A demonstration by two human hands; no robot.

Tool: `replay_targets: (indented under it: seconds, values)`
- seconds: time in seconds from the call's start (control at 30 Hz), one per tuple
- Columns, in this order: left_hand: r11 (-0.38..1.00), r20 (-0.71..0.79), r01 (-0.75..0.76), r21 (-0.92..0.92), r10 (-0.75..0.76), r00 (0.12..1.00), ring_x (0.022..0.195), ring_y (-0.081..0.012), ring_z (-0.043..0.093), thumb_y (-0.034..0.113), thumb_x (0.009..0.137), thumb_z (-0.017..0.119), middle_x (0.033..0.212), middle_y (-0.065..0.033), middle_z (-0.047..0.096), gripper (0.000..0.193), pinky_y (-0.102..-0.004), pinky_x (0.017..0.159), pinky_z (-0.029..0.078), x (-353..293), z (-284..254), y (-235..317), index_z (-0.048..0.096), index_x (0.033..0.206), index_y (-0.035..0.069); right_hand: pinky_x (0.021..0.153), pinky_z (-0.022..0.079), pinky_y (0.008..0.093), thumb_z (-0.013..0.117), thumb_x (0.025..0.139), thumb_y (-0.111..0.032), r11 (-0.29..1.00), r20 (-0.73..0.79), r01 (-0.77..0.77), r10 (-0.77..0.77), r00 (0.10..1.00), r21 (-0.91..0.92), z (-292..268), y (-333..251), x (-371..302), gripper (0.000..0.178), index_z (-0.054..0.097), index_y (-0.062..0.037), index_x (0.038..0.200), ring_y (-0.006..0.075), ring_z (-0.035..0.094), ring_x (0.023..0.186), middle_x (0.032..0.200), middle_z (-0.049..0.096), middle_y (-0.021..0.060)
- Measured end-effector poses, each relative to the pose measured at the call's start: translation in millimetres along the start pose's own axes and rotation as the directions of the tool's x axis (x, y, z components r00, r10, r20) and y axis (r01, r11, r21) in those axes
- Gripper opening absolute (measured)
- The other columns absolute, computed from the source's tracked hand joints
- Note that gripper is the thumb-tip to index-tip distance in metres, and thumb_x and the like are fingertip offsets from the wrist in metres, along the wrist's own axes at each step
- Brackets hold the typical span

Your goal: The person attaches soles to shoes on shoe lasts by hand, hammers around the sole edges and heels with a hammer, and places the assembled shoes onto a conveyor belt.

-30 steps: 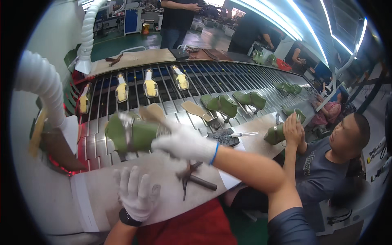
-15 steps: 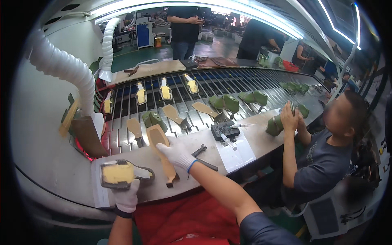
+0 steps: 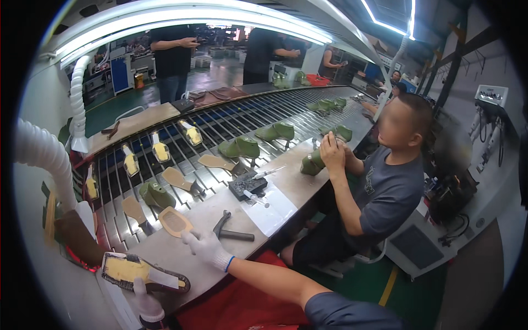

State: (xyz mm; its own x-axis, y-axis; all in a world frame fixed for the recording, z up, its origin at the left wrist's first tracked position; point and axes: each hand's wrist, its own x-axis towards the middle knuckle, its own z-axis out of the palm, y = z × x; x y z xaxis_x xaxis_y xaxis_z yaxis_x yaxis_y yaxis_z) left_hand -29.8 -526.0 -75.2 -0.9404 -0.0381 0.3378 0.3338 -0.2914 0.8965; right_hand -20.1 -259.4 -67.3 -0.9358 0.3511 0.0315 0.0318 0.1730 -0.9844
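My left hand, in a white glove, grips a dark lasted shoe from its near side. The shoe lies bottom up, with yellow filler and a pale strip along its underside. My gloved right hand holds a tan shoe sole over the worktop; the hand hides its rear part. Just right of that hand lies a black-handled hammer. Beyond it, several tan soles, one of them a heeled sole, and a green shoe rest at the conveyor's near side.
A black block, syringes and white paper lie on the worktop. Upturned yellow-filled shoes stand on the slatted conveyor. At right, a co-worker handles a green shoe. A white hose hangs at left.
The view has swung right, so the bench appears farther left. The sole has turned in my right hand, and its heel end is now hidden. My left hand still holds the lasted shoe.
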Motion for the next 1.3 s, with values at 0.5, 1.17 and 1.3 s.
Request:
replay_targets:
  seconds: [0.5,1.17,1.3]
  values:
    - [0.997,0.061,0.058,0.041,-0.060,0.996,0.136,-0.0317,0.062,0.047,0.092,0.079,0.152,-0.0174,0.059,0.097,-0.0467,0.118,0.049,-14,-6,17,0.037,0.164,-0.001,0.065,0.057,0.0435,0.079,0.096,-0.037,0.946,0.000,0.157,-0.164,0.986,-0.282,28,25,-27,0.034,0.076,-0.0040,0.102,0.0262,0.069,0.063,0.073,0.070,0.0129]
    - [0.909,0.182,0.283,-0.307,-0.235,0.955,0.122,-0.0388,0.074,0.034,0.098,0.075,0.137,-0.0290,0.070,0.065,-0.0525,0.107,0.061,31,52,69,0.056,0.146,-0.005,0.067,0.063,0.0379,0.067,0.099,-0.012,0.718,0.390,-0.620,0.497,0.775,0.315,-84,-4,-142,0.027,0.068,0.0019,0.123,0.0224,0.073,0.073,0.090,0.075,0.0141]
    - [0.894,0.246,0.292,-0.339,-0.215,0.945,0.131,-0.0317,0.070,0.005,0.102,0.065,0.141,-0.0240,0.069,0.052,-0.0457,0.113,0.057,39,71,81,0.054,0.152,-0.001,0.080,0.067,0.0404,0.068,0.103,-0.012,0.764,0.394,-0.385,0.187,0.900,0.517,-90,-26,-122,0.031,0.068,0.0077,0.127,0.0250,0.078,0.087,0.106,0.079,0.0195]
